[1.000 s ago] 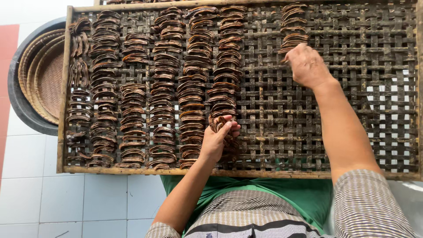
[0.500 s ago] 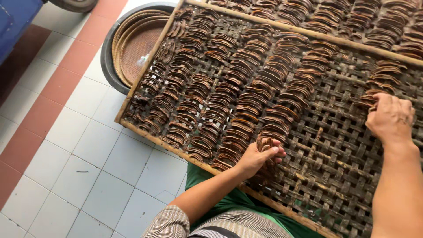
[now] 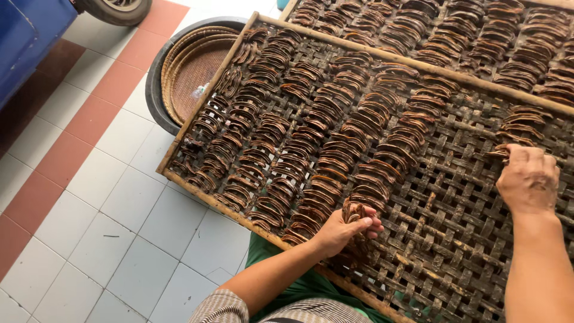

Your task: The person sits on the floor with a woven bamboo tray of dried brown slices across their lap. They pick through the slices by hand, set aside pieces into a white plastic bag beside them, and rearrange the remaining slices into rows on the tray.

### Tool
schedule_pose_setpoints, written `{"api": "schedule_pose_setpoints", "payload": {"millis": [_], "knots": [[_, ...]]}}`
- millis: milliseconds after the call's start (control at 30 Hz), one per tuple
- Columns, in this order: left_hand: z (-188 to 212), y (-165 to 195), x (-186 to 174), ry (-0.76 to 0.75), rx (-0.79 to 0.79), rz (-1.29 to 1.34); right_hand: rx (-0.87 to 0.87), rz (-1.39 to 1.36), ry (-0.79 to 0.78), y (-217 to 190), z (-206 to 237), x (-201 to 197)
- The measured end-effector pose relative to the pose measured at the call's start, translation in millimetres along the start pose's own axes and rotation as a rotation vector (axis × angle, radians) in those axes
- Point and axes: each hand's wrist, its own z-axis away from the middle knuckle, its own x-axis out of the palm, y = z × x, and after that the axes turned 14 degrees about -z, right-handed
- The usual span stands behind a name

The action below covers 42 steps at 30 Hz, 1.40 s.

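Note:
A large woven bamboo drying rack (image 3: 454, 233) with a wooden frame lies in front of me. Rows of dark brown curved dried strips (image 3: 311, 125) cover its left half. My left hand (image 3: 344, 230) is closed on a small bunch of these strips (image 3: 354, 210) at the near end of a row. My right hand (image 3: 529, 178) rests palm down on the near end of a shorter row of strips (image 3: 519, 128) at the right, fingers bent over the pieces. What the right hand holds beneath it is hidden.
A second rack full of strips (image 3: 478, 36) lies beyond the first. A dark round tub (image 3: 156, 101) holding round woven trays (image 3: 191, 66) stands on the tiled floor at the left. A blue vehicle body (image 3: 24, 42) and a tyre (image 3: 116, 9) are at top left.
The view has swung left and tilted, bringing the floor, tub and blue vehicle into sight. Both hands stay at about the same spots on the rack.

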Motion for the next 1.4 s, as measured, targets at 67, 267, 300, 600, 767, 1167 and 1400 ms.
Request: {"api": "schedule_pose_setpoints", "payload": {"millis": [67,267,300,600,767,1167,1400], "knots": [[0.3,0.2,0.2,0.0,0.015,0.005,0.015,-0.004,-0.019,0.4,-2.2,-0.2],[0.9,-0.7,2.2,0.014,0.02,0.038,0.095,0.042,-0.127,-5.3,-13.1,-10.7],[0.9,0.6,3.7,0.021,0.022,0.051,0.122,-0.001,-0.138,-9.4,-11.7,-18.4],[-8.8,15.9,59.1,0.011,-0.108,0.246,0.582,-1.466,-0.297,-167.1,61.0,-117.9],[1.5,4.2,85.4,-0.256,-0.138,0.413,0.725,-1.655,-0.279,-215.0,100.0,-147.4],[27.0,14.5,113.5,-0.294,-0.196,0.304,0.862,-1.358,-0.381,-214.1,134.4,-163.3],[1.7,-24.8,99.8,-0.258,-0.097,0.209,0.807,-1.985,0.067,-254.7,136.8,-122.8]]}}
